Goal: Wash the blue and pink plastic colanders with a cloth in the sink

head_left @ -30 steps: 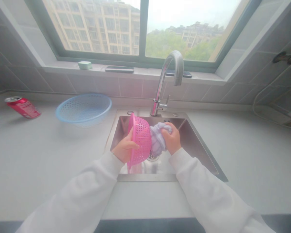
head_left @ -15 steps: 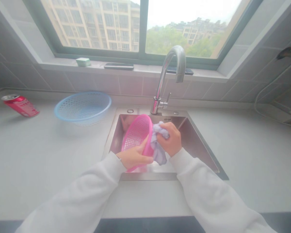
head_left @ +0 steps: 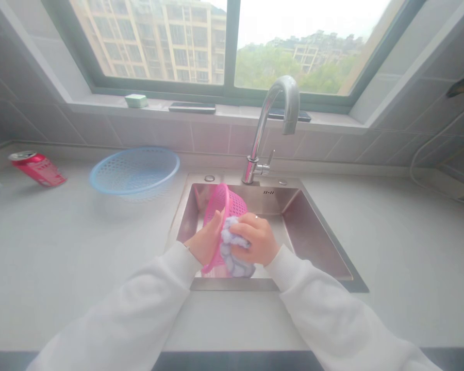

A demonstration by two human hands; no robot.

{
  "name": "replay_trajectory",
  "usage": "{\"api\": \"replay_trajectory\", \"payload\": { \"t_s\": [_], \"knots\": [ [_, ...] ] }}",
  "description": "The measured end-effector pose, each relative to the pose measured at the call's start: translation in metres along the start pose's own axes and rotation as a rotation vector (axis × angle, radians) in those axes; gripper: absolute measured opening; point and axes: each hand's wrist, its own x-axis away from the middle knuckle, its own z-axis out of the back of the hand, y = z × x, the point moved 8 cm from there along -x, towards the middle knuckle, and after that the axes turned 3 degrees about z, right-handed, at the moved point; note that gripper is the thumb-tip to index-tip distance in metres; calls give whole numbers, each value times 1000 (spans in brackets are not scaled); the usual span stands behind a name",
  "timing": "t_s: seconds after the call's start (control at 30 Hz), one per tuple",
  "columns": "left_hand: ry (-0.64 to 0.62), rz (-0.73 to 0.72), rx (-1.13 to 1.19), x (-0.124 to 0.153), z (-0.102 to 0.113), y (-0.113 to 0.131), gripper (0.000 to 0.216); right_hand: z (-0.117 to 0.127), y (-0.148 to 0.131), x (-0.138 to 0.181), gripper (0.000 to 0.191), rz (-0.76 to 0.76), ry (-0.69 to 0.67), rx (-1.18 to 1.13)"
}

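Your left hand [head_left: 204,243] clamps the near rim of the pink basket [head_left: 227,203], holding it tipped on edge just inside the sink [head_left: 313,229] front lip. Your right hand [head_left: 258,242] is fisted around a lilac cloth [head_left: 234,262], pressed to the basket's outer wall. The sink's right half lies open. Beyond stands the faucet [head_left: 271,116]. A blue basket [head_left: 135,170] sits far left on the counter.

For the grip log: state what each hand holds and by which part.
Left hand holds the pink basket by its rim, over the sink. Right hand clutches a bunched pale purple cloth against the basket.
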Motion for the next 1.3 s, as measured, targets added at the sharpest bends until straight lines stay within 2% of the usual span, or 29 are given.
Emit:
{"api": "replay_trajectory", "payload": {
  "t_s": [0.1,0.23,0.33,0.4,0.47,0.6,0.77,0.83,1.03,1.17,1.3],
  "knots": [
    [5,-34,-148,3,6,-8,79,20,42,2,20,-264,122,27],
    [-69,30,-341,7,0,-26,105,45,112,28,23,-745,314,33],
    [-93,50,-307,7,-7,-27,105,51,150,60,25,-1052,482,-60],
    [-114,56,-236,7,-10,-23,102,50,164,77,26,-1165,584,-150],
    [-124,41,-162,6,-10,-17,100,49,170,88,26,-1210,645,-213],
    [-108,-28,-73,8,-9,-2,96,48,169,94,28,-1225,660,-219],
    [-97,-157,-100,19,-18,26,90,48,167,93,30,-1220,667,-246],
    [-43,-237,-112,22,-17,38,89,48,166,92,31,-1212,663,-253],
    [-7,-166,-143,14,-8,26,100,49,160,87,30,-1193,619,-230],
    [-9,-194,-131,11,-3,27,95,51,157,85,30,-1192,622,-225],
    [74,-195,-103,9,5,27,100,49,147,75,30,-1158,569,-240]
  ]
}}
